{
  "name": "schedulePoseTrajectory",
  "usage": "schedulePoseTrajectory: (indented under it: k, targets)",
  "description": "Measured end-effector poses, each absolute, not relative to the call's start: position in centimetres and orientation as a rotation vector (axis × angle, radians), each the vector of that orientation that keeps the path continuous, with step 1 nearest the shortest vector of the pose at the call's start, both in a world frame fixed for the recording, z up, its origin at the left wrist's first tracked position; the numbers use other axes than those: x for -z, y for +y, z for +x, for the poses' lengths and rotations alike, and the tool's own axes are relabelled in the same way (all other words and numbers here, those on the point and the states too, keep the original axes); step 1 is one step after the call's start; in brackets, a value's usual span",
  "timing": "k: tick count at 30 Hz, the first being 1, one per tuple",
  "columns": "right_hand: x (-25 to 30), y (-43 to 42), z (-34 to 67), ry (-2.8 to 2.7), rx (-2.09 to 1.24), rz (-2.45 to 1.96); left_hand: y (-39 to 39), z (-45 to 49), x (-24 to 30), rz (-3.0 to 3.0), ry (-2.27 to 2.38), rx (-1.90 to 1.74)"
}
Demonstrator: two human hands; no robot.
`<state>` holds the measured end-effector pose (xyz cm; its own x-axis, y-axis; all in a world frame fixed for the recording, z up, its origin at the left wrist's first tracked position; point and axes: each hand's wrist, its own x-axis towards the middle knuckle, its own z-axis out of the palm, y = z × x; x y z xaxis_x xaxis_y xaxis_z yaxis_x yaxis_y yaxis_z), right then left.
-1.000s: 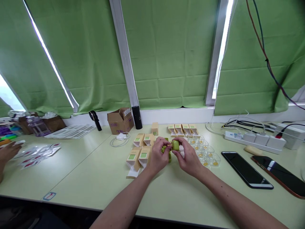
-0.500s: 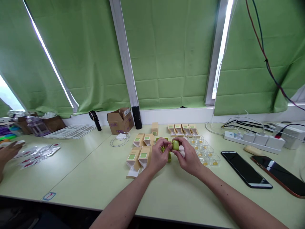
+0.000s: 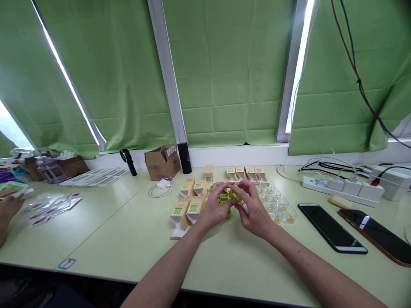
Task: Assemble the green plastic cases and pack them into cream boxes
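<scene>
Between my two hands is a small rounded green container [image 3: 235, 196], raised above the table. My left hand [image 3: 215, 206] pinches its left side with thumb and forefinger. On the other side, my right hand [image 3: 253, 208] grips it, fingers arched over the top and thumb below. Partly hidden behind my hands lie more green containers [image 3: 222, 199]. Open cardboard boxes with green labels [image 3: 193, 208] stand just left of my left hand. Clear plastic cups with yellow contents [image 3: 276, 206] are grouped to the right of my right hand.
Small open boxes [image 3: 246, 174] line the back, near a brown carton [image 3: 162, 162] and a black bottle [image 3: 184, 158]. Two phones [image 3: 332, 228] and a power strip [image 3: 342, 191] lie at right. At far left, another person's hand [image 3: 8, 214] is beside flat plastic packets [image 3: 53, 207].
The green container has been turned in my fingers, and my right fingers now arch over it, meeting the left fingertips. The other person's hand has lifted a clear packet with colourful contents.
</scene>
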<state>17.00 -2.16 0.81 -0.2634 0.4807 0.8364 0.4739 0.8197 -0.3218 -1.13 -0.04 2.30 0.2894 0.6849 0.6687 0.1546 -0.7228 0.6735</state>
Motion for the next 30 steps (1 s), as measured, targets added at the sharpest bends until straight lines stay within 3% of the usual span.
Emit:
schedulePoseTrajectory:
  k: [19, 30]
  targets:
    - [-1.6, -2.3, 17.4, -1.822, 0.018, -0.781, 0.7, -1.3, -2.2, 2.118, 0.894, -1.525]
    - [-2.3, -2.6, 17.7, -1.748, 0.547, -0.786, 0.1, -1.2, -1.7, 2.420, 0.887, -1.731]
